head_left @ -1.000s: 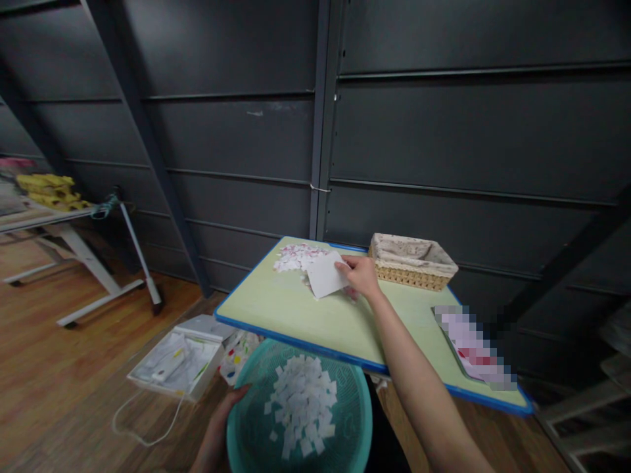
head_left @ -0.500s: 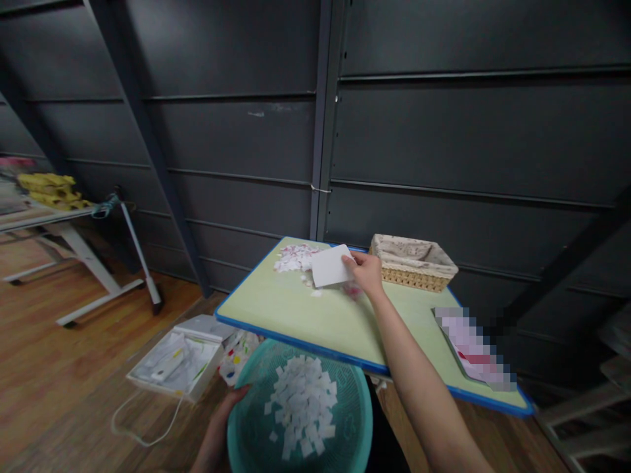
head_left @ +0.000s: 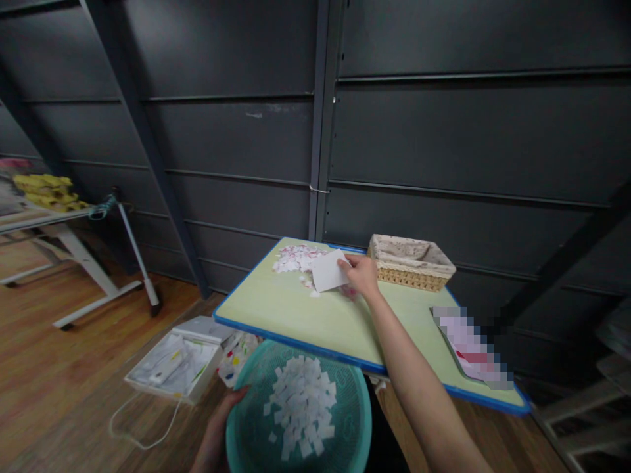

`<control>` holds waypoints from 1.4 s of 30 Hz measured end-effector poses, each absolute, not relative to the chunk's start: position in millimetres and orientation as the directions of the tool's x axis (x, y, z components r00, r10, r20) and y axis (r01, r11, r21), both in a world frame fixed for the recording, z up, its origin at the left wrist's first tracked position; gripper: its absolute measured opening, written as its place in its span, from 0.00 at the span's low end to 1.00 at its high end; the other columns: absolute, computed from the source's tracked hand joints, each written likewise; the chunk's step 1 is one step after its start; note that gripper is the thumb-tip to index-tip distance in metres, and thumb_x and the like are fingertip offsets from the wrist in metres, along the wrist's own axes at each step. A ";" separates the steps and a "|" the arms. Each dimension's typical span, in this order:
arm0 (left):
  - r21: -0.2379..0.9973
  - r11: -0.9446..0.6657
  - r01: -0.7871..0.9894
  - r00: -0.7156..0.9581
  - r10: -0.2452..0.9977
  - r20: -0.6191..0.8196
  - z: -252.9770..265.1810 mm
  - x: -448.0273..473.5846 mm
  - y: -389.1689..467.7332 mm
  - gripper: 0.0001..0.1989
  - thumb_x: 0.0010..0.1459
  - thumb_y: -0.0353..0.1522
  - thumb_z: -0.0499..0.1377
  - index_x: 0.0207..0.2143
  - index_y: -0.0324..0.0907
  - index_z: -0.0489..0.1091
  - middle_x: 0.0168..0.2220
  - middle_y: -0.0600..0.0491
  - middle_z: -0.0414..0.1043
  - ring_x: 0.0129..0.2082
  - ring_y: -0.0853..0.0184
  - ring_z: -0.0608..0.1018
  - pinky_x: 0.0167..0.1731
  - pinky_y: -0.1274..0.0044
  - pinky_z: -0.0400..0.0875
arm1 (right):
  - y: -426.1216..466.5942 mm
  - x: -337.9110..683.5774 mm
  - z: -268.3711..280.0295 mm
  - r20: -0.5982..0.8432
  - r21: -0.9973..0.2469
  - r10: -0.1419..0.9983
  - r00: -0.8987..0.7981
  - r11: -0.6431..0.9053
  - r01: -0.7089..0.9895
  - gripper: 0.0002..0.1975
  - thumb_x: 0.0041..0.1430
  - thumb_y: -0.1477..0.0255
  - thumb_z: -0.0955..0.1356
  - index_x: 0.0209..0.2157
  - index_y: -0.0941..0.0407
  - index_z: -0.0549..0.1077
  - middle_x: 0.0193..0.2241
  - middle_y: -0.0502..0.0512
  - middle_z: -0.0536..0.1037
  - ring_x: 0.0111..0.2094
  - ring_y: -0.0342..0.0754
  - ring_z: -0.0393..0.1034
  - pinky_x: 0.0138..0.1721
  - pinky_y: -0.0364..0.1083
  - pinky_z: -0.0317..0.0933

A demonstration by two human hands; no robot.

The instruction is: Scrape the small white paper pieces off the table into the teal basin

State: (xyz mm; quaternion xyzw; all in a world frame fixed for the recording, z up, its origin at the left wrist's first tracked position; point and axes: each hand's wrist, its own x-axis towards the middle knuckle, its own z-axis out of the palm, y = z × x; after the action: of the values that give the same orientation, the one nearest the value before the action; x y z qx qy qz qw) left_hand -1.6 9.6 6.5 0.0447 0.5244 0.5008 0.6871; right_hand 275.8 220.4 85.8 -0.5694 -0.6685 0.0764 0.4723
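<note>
My right hand (head_left: 359, 272) pinches a white card (head_left: 329, 271) by its right edge, holding it tilted over the table. Just behind and left of the card lies a heap of small white and pinkish paper pieces (head_left: 296, 258), partly covered by it. Below the table's near edge, my left hand (head_left: 227, 410) grips the left rim of a teal plastic basket (head_left: 348, 420). Inside that basket is a pile of small white paper squares (head_left: 303, 404). Some pinkish bits on the table show beneath my right hand.
The pale green table (head_left: 276, 315) has a blue edge. On it stand a lined wicker basket (head_left: 411, 266) and a blurred-out flat item (head_left: 468, 348). Left on the floor lies an open white box (head_left: 172, 361) with a cord. Another table (head_left: 73, 230) holds yellow egg cartons (head_left: 46, 192).
The card has tipped and dropped slightly, its face turning more downward, as my right hand shifted a little left. My left hand stays on the basket rim.
</note>
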 end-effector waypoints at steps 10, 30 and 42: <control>0.581 0.485 -0.654 -0.021 0.756 -0.655 -1.3 -4.7 10.7 0.35 0.51 0.29 0.62 0.60 0.27 0.58 0.25 0.46 0.82 0.27 0.54 0.83 0.32 0.66 0.78 | 219.8 274.6 84.8 0.528 -0.654 0.849 0.010 0.399 0.642 0.20 0.58 0.62 0.64 0.41 0.59 0.81 0.29 0.53 0.82 0.27 0.49 0.71 0.27 0.43 0.56; 0.640 0.489 -0.593 -0.062 0.764 -0.642 -2.9 -3.2 9.6 0.24 0.48 0.32 0.65 0.48 0.31 0.68 0.23 0.48 0.81 0.23 0.53 0.82 0.26 0.66 0.77 | 185.9 261.4 97.3 0.637 -0.321 0.756 -0.151 0.438 0.840 0.17 0.62 0.67 0.61 0.31 0.57 0.79 0.25 0.57 0.81 0.22 0.46 0.69 0.27 0.43 0.49; 0.566 0.514 -0.644 -0.035 0.720 -0.693 4.3 6.7 11.4 0.32 0.46 0.31 0.66 0.55 0.36 0.67 0.31 0.47 0.83 0.33 0.49 0.83 0.32 0.64 0.79 | 151.2 274.8 74.6 0.727 -0.383 0.687 -0.012 0.420 0.823 0.19 0.63 0.64 0.61 0.34 0.59 0.81 0.24 0.58 0.81 0.20 0.46 0.71 0.24 0.41 0.54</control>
State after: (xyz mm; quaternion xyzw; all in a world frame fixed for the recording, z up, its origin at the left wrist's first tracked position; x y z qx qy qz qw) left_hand 6.7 11.4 4.3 0.0359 0.5252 0.4915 0.6938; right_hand 274.8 151.2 74.6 -0.5333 -0.7075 -0.0741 0.4577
